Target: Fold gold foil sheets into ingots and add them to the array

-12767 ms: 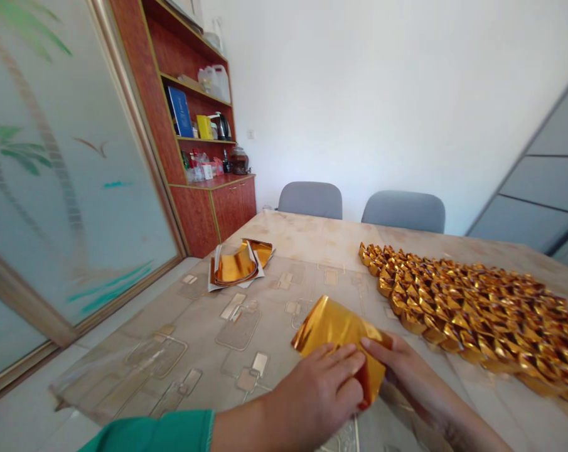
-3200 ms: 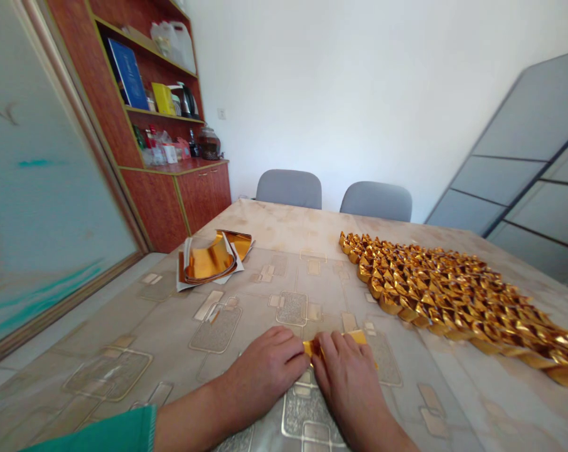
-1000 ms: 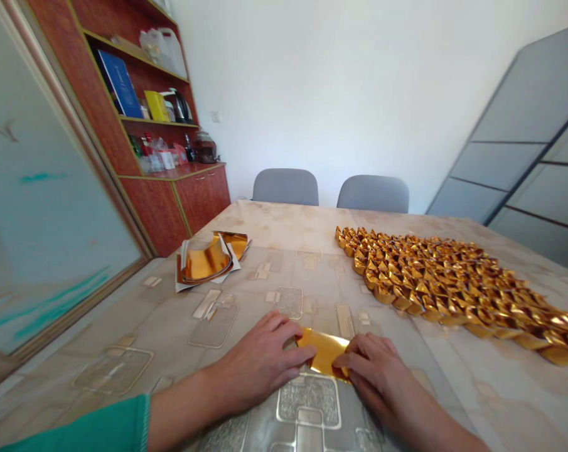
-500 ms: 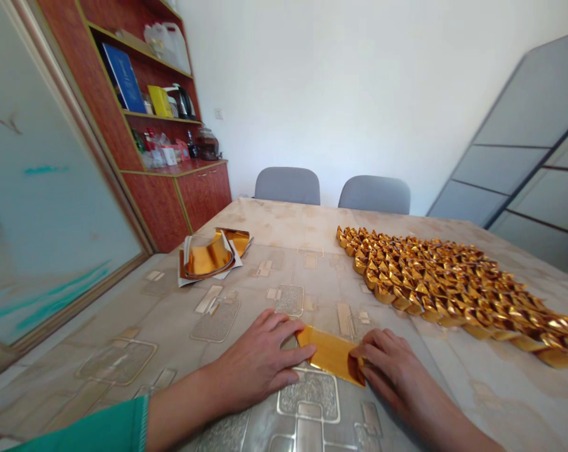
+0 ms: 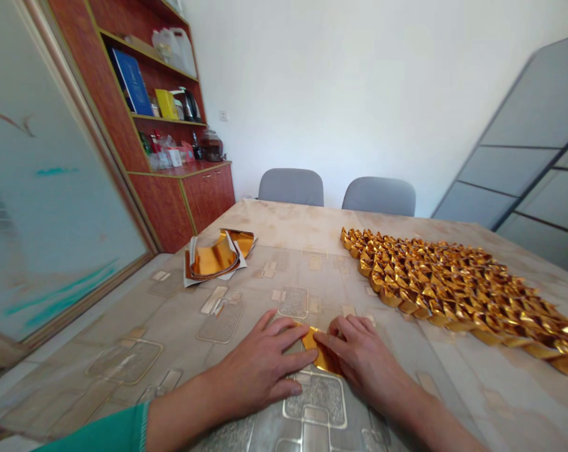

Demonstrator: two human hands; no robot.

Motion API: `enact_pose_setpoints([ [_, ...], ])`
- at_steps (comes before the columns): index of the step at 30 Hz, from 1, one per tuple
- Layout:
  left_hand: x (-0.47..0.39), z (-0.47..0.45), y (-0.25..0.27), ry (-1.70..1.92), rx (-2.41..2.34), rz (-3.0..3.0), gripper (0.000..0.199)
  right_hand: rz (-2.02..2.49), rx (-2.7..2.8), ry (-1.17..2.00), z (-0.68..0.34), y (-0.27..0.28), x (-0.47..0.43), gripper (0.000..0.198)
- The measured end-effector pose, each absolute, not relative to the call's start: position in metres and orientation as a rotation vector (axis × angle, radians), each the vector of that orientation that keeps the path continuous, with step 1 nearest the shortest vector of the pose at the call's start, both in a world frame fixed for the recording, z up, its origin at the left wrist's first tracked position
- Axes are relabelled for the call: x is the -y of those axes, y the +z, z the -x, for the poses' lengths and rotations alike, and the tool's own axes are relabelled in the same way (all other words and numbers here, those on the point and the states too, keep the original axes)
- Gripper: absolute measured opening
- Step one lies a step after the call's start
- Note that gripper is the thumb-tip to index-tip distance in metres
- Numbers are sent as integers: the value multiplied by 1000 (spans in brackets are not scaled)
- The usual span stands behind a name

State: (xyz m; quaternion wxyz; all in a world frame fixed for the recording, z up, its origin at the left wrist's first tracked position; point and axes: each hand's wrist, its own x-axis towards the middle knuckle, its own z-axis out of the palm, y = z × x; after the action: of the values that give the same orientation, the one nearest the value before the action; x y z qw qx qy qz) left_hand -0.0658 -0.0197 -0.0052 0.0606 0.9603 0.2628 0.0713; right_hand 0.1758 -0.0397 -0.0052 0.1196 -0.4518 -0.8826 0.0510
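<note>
A folded strip of gold foil paper lies on the patterned tablecloth in front of me, partly covered by my fingers. My left hand holds down its left end, thumb and fingers somewhat apart. From the right, my right hand grips the other end, with its fingertips pressing on the paper's middle close to the left fingers. How the end under my right hand is folded is hidden.
Rows of folded gold foil pieces cover the table's right side. A stack of curved gold foil sheets lies at the left. Two grey chairs stand behind the table; a red-brown cabinet is at the back left.
My right hand has moved left over the paper, closer to my left hand, and less of the gold strip shows. The left hand stays on its end. The view has shifted slightly.
</note>
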Motion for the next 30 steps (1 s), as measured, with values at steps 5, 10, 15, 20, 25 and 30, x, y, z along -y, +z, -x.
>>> enact_pose_setpoints([
  [5, 25, 72, -11, 155, -819, -2878, 57, 1336, 2599, 126, -182, -12, 38, 34],
  [10, 26, 75, -14, 204, -895, -2867, 59, 1323, 2609, 98, -182, -13, 37, 37],
  [15, 26, 74, -9, 193, -899, -2856, 60, 1337, 2611, 65, -182, -12, 39, 39],
  [20, 25, 77, -8, 157, -911, -2835, 62, 1365, 2604, 38, -181, -12, 41, 38],
  [25, 22, 80, -13, 172, -899, -2848, 66, 1351, 2609, 28, -183, -15, 42, 42],
  [30, 23, 80, -13, 123, -972, -2824, 72, 1344, 2599, 49, -183, -14, 42, 39],
])
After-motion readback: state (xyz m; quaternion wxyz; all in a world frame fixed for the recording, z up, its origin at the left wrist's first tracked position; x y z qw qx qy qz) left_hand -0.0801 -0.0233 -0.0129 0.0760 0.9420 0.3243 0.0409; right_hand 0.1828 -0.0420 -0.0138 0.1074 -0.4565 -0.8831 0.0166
